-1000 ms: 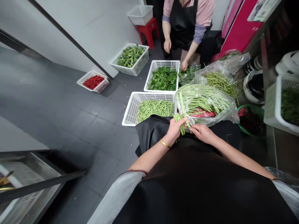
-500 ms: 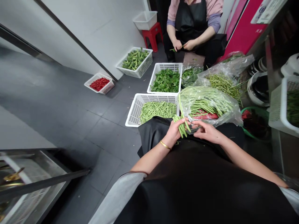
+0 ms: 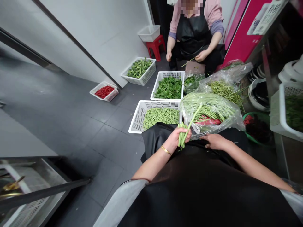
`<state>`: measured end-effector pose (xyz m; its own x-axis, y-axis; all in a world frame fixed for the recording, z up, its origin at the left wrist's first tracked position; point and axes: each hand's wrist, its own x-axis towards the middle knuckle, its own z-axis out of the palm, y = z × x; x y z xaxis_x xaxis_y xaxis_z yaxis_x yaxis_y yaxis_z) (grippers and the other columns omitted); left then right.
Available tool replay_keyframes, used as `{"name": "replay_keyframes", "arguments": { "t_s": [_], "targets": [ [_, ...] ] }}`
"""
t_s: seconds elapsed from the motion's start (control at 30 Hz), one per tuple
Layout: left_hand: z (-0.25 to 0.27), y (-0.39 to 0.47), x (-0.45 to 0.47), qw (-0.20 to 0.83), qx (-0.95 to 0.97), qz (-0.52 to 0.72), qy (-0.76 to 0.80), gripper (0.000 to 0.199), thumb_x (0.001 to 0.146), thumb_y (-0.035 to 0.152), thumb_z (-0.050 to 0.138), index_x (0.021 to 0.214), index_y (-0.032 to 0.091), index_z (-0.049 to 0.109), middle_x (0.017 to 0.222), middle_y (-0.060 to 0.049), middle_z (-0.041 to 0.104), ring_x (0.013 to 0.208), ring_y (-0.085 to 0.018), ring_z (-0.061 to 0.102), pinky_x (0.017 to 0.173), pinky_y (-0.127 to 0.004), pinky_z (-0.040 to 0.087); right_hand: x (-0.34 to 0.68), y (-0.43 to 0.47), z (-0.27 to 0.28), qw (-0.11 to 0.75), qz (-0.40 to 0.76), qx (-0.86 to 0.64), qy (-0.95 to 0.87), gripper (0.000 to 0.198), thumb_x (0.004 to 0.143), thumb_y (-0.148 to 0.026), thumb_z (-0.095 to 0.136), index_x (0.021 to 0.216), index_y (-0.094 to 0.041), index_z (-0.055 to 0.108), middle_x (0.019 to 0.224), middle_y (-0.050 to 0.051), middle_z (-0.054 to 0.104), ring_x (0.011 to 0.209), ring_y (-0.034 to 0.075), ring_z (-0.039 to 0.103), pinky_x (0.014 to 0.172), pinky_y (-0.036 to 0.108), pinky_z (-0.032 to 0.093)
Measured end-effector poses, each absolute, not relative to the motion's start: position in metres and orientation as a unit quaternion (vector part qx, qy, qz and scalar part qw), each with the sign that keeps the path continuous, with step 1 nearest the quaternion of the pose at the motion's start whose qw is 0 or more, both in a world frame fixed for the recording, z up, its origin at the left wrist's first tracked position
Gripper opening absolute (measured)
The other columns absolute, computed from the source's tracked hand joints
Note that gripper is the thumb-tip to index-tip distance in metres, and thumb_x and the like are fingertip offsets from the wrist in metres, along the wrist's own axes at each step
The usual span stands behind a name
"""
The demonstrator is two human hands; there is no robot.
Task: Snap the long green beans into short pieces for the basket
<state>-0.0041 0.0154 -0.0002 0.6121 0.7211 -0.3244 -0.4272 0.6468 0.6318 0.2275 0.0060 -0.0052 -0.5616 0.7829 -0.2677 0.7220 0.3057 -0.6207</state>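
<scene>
Beans (image 3: pixel 181 141) fill the clenched left hand (image 3: pixel 175 136); apart from it, the right hand (image 3: pixel 215 142) (grip: I cannot tell) sits by one clear bag (image 3: pixel 227 117) partly hiding another. Leftward, near to far: four filled white baskets (image 3: pixel 135 120), one red stool (image 3: pixel 155 46).

A: Open room?
B: Item 1: floor (image 3: pixel 101 138), broad stretch, bean crate (image 3: pixel 136 120) to metal rack (image 3: pixel 47 192). Item 2: narrow gap between left hand (image 3: pixel 177 136) and right hand (image 3: pixel 215 141).
A: Obstacles?
B: Ahead, 1 bulging plastic bag (image 3: pixel 233 122), beside the bean crate; behind that crate, 1 crate of leafy greens (image 3: pixel 167 99). Right, 1 green basin (image 3: pixel 261 117), just beside the bag.
</scene>
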Motion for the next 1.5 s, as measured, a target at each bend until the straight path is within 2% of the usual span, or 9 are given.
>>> {"name": "replay_keyframes", "arguments": {
  "t_s": [0.1, 0.27, 0.4, 0.6, 0.7, 1.07, 1.3, 1.4, 1.5],
  "targets": [
    [0.001, 0.012, -0.001, 0.835, 0.312, 0.339, 0.301, 0.025, 0.056, 0.03, 0.073, 0.067, 0.01, 0.065, 0.047, -0.001, 0.051, 0.039, -0.008, 0.042, 0.039, -0.022, 0.026, 0.218, 0.007, 0.01, 0.186, 0.498, -0.446, -0.72, 0.046, 0.08, -0.044, 0.063, 0.118, -0.019, 0.06, 0.088, 0.006, 0.068, 0.068, 0.017, 0.064, 0.06, 0.028, 0.049],
    [0.002, 0.002, 0.013, 0.808, 0.305, 0.367, 0.346, 0.026, 0.057, 0.03, 0.077, 0.067, 0.009, 0.065, 0.05, -0.002, 0.055, 0.039, -0.008, 0.046, 0.04, -0.022, 0.03, 0.174, 0.019, 0.013, 0.348, 0.437, -0.481, -0.676, 0.031, 0.092, -0.046, 0.046, 0.091, -0.018, 0.06, 0.063, 0.002, 0.062, 0.056, 0.016, 0.058, 0.055, 0.029, 0.048],
    [0.001, 0.001, 0.009, 0.797, 0.224, 0.379, 0.415, 0.027, 0.057, 0.029, 0.079, 0.066, 0.009, 0.063, 0.05, -0.001, 0.055, 0.039, -0.009, 0.047, 0.041, -0.022, 0.035, 0.184, 0.037, -0.009, 0.264, 0.253, -0.576, -0.731, 0.019, 0.085, -0.036, 0.056, 0.076, -0.019, 0.057, 0.077, 0.01, 0.066, 0.073, 0.021, 0.064, 0.065, 0.03, 0.048],
    [0.002, 0.014, 0.007, 0.727, 0.239, 0.494, 0.412, 0.034, 0.053, 0.025, 0.084, 0.077, 0.009, 0.066, 0.068, -0.003, 0.065, 0.06, -0.011, 0.059, 0.061, -0.025, 0.048, 0.18, 0.004, -0.013, 0.129, 0.536, -0.491, -0.674, 0.027, 0.089, -0.046, 0.047, 0.079, -0.021, 0.051, 0.047, -0.005, 0.054, 0.041, 0.016, 0.056, 0.046, 0.026, 0.043],
    [0.0, 0.015, 0.012, 0.682, 0.317, 0.491, 0.439, 0.036, 0.048, 0.019, 0.086, 0.074, 0.012, 0.062, 0.067, 0.0, 0.063, 0.06, -0.01, 0.055, 0.062, -0.024, 0.045, 0.169, -0.009, 0.002, 0.1, 0.511, -0.451, -0.724, 0.025, 0.085, -0.041, 0.054, 0.071, -0.021, 0.05, 0.048, -0.005, 0.056, 0.044, 0.014, 0.056, 0.051, 0.026, 0.044],
    [0.008, 0.004, 0.002, 0.521, 0.618, 0.41, 0.423, 0.01, 0.063, 0.017, 0.076, 0.07, 0.02, 0.069, 0.073, -0.003, 0.063, 0.075, -0.017, 0.054, 0.076, -0.026, 0.041, 0.206, 0.014, 0.043, 0.193, 0.327, -0.466, -0.799, 0.027, 0.089, -0.032, 0.046, 0.065, -0.02, 0.049, 0.058, -0.001, 0.057, 0.056, 0.013, 0.053, 0.058, 0.025, 0.04],
    [-0.004, -0.001, 0.001, 0.677, 0.553, 0.342, 0.344, 0.022, 0.059, 0.022, 0.081, 0.076, 0.016, 0.069, 0.078, -0.006, 0.066, 0.071, -0.016, 0.059, 0.07, -0.027, 0.045, 0.201, -0.018, 0.008, 0.244, 0.683, -0.423, -0.544, 0.03, 0.083, -0.045, 0.053, 0.069, -0.019, 0.051, 0.05, -0.003, 0.055, 0.045, 0.012, 0.055, 0.043, 0.022, 0.042],
    [-0.011, 0.004, -0.001, 0.755, 0.362, 0.423, 0.345, 0.031, 0.058, 0.027, 0.082, 0.08, 0.016, 0.062, 0.077, -0.004, 0.066, 0.067, -0.014, 0.06, 0.065, -0.027, 0.046, 0.218, -0.002, -0.008, 0.254, 0.657, -0.465, -0.536, 0.029, 0.082, -0.047, 0.053, 0.077, -0.018, 0.056, 0.056, -0.001, 0.059, 0.054, 0.016, 0.062, 0.048, 0.024, 0.046],
    [-0.02, 0.011, -0.008, 0.788, 0.21, 0.472, 0.334, 0.04, 0.06, 0.027, 0.078, 0.094, 0.016, 0.061, 0.074, -0.001, 0.063, 0.064, -0.012, 0.058, 0.06, -0.025, 0.046, 0.239, 0.034, -0.02, 0.098, 0.467, -0.521, -0.707, 0.021, 0.08, -0.035, 0.061, 0.092, -0.018, 0.064, 0.076, 0.005, 0.069, 0.071, 0.019, 0.067, 0.062, 0.028, 0.049]
  ]
}}
